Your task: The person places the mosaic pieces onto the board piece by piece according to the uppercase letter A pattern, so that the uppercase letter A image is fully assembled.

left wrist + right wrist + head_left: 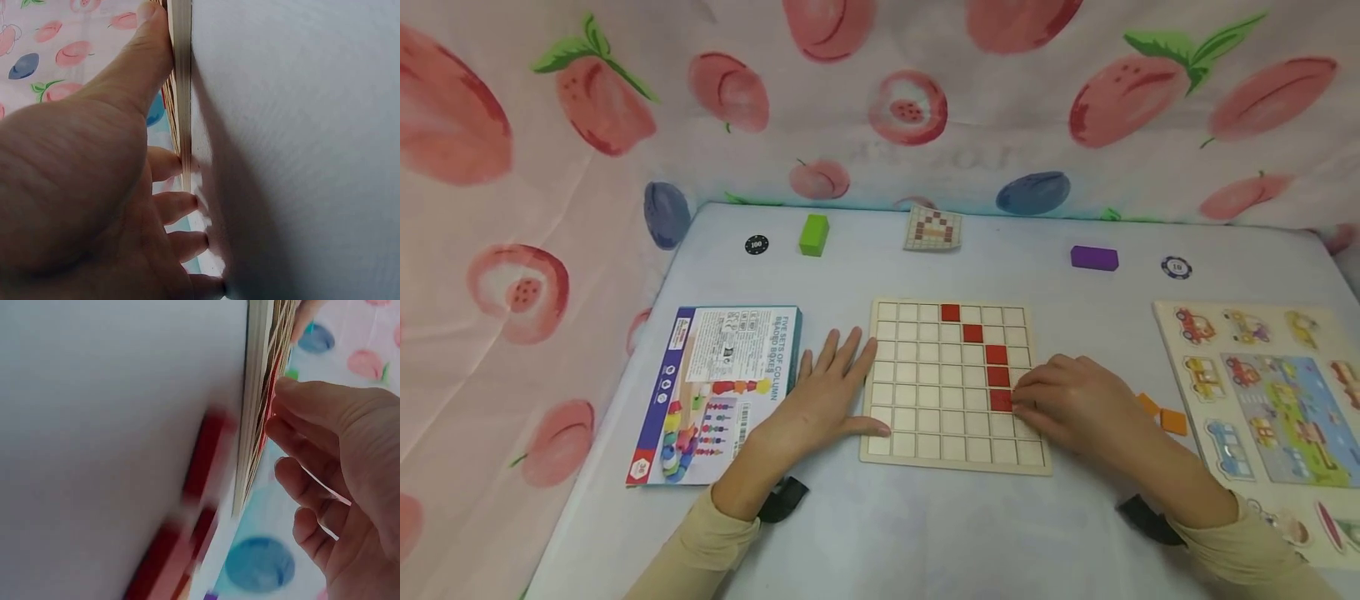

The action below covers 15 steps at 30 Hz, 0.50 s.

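A wooden grid board (932,425) lies on the table, with several red square tiles (973,333) in a bent line on its right half. My left hand (823,396) steadies the board's left side, thumb on the front-left corner and straight fingers spread along the edge. My right hand (1075,408) reaches over the right edge. Its thumb and index finger pinch the lowest red tile (1001,400) at its cell. In the right wrist view the curled fingers (306,481) meet the board's rim, and loose red tiles (209,456) lie on the table beside it.
Orange tiles (1172,422) lie right of my right hand. A picture puzzle board (1217,400) stands farther right, a boxed bead set (730,342) left. Behind are a pattern card (932,229), green block (814,235), purple block (1094,258) and round chips (1176,267).
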### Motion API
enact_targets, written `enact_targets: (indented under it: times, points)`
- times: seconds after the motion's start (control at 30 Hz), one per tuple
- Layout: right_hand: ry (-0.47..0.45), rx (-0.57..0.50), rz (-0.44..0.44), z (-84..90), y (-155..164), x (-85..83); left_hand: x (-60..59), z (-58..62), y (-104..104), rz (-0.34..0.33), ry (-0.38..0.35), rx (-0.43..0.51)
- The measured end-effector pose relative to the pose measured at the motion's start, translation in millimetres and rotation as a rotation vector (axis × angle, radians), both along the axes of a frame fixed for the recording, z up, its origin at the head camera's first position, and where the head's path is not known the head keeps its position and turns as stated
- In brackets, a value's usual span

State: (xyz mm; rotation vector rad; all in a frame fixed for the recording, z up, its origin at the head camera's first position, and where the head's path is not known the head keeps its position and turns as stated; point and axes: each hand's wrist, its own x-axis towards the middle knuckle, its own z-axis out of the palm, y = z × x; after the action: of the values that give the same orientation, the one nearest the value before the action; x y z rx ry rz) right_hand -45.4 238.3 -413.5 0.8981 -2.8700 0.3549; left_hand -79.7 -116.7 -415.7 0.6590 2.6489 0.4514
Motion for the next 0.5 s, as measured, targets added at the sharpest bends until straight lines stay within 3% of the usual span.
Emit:
enact_targets:
  times: [0.2,0.5]
  points:
    - [-0.047,0.009,-0.072,2.8,37.4,12.7,0.3,0.6,-1.6,-0.004,0.003,-0.006]
    - [-0.277,0.129,-0.114,11.3,61.9,28.2,0.0,0.3,-1.5,-0.012,0.014,0.004]
